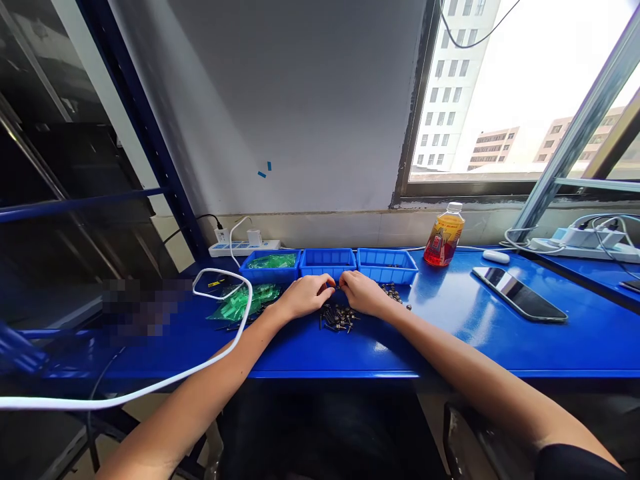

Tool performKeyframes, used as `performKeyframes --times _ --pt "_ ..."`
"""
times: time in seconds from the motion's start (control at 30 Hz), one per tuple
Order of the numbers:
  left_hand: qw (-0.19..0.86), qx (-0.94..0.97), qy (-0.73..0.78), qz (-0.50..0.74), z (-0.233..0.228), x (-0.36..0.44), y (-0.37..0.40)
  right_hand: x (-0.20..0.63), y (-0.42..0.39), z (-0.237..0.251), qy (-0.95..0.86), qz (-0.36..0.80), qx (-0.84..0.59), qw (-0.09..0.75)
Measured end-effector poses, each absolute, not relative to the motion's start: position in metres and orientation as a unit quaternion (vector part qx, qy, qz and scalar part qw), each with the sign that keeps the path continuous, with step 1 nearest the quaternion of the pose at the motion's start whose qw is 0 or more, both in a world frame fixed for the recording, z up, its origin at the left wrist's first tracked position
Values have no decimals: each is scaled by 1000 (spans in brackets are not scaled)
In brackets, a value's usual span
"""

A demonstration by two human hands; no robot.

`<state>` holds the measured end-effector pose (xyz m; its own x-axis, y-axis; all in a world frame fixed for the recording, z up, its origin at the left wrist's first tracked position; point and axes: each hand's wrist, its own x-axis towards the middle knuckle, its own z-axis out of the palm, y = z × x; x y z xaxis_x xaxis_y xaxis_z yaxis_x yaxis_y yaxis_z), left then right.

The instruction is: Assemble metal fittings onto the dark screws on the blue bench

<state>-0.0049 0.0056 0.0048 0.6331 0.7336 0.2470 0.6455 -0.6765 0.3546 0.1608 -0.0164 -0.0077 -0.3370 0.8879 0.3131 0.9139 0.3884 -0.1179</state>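
Above a small pile of metal screws (pixel 339 318) on the blue table, my left hand (pixel 304 295) and my right hand (pixel 363 292) face each other, close together but apart. The fingertips of each are drawn into a pinch; anything between them is too small to make out. Another scatter of small metal parts (pixel 393 293) lies beside and partly behind my right hand. Left of my left hand rests a green plastic bag (pixel 237 303), with dark screws partly showing by it. Just behind the hands stand a left blue bin (pixel 270 274), a middle blue bin (pixel 327 254) and a right blue bin (pixel 387 274).
The left bin holds green plastic packaging (pixel 275 261). A white cable (pixel 165 381) loops across my left forearm. On the right are a drink bottle (pixel 443 237), a white case (pixel 496 257) and a phone (pixel 520 294). Power strips (pixel 585 247) (pixel 225 249) lie along the wall.
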Motion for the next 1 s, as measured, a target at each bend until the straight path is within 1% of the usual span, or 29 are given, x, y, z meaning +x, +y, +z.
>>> performKeyframes --times 0.07,0.23,0.37,0.53,0.7,0.87,1.0 --pt "109 885 404 204 4 -4 5 158 -18 -6 -814 -35 -550 181" --pt "95 876 406 242 4 -3 6 152 -21 -6 -827 -46 -530 183" --pt "108 864 416 263 2 -3 9 151 -19 -10 -822 -36 -518 233" --pt "188 841 403 308 0 0 12 153 -14 -16 -813 -19 -494 307" --pt "265 826 370 333 0 1 12 155 -11 -18 -813 -64 -443 373" --pt "365 786 359 347 1 2 12 157 -11 -17 -814 -101 -423 385" --pt "422 750 360 361 4 4 11 157 -12 -16 -802 -115 -435 392"
